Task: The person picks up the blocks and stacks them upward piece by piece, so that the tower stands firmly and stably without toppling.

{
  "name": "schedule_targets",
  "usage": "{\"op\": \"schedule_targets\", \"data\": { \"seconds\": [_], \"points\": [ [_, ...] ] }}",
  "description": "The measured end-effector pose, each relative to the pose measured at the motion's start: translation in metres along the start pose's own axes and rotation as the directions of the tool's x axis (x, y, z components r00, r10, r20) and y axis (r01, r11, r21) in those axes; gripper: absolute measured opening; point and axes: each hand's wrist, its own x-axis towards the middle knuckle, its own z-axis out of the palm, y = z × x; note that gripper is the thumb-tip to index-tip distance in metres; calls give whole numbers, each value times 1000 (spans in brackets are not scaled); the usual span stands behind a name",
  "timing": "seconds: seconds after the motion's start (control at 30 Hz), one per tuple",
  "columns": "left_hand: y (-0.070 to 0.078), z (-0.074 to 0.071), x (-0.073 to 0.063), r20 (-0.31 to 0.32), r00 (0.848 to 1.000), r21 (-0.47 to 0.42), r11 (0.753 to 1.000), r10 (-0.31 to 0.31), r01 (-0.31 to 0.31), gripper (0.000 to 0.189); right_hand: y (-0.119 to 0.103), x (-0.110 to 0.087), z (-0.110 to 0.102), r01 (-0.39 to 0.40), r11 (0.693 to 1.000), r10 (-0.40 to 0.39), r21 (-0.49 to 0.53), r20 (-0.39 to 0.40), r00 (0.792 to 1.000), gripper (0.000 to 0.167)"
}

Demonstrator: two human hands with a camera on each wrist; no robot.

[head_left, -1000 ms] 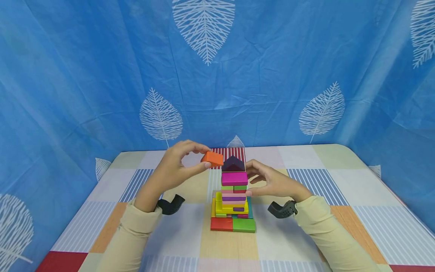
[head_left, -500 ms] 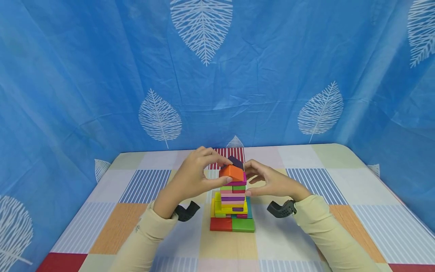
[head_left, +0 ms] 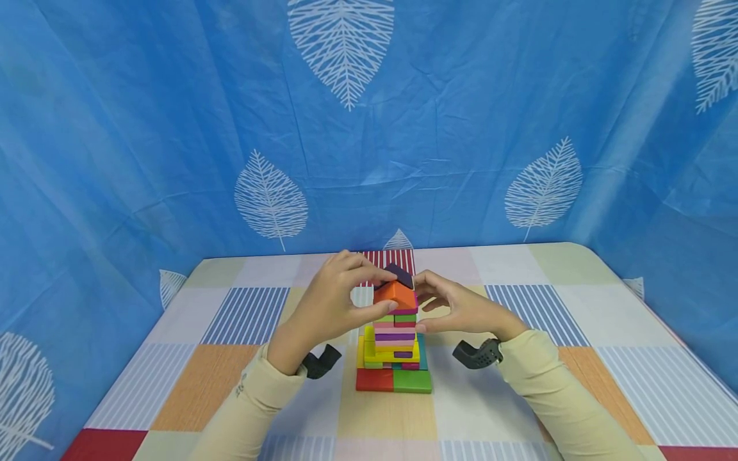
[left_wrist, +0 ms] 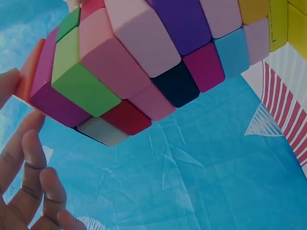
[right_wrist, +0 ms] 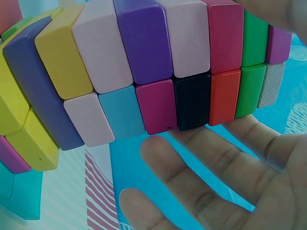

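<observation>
A tower of painted wooden blocks (head_left: 394,336) stands mid-table, with a red block (head_left: 375,380) and a green block (head_left: 412,381) at its front foot. Near its top, my left hand (head_left: 331,294) pinches an orange triangular block (head_left: 396,293) between thumb and fingers, right over the magenta block (left_wrist: 57,93). Behind the orange block shows a dark triangular block (head_left: 399,275), partly hidden. My right hand (head_left: 461,307) is loosely cupped at the tower's right side, thumb toward the front. In the right wrist view its fingertips (right_wrist: 160,151) lie close along the blocks' back edge.
A checked, patchwork-print cloth (head_left: 305,410) covers the table. Blue curtains with white leaf prints (head_left: 369,147) hang behind it and at both sides. Each wrist wears a dark camera mount (head_left: 477,354).
My left hand has carried the orange block rightward and down from beside the tower to its top, in front of the dark block. Over the last half second it barely moves. My right hand stays put.
</observation>
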Motion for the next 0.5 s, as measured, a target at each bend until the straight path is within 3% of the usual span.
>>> {"op": "schedule_targets", "data": {
  "seconds": [0.2,0.33,0.5],
  "points": [
    [-6,2,0,15,1000,-98,995,-13,15,54,0,0,0,4,1000,-4,7,-3,1000,66],
    [-14,1,-2,95,990,-187,975,-105,122,70,-1,0,0,31,999,-33,-19,-58,998,73],
    [-24,1,-6,175,966,-283,930,-189,233,69,-6,0,2,105,994,-111,-43,-182,977,71]
  ]
}}
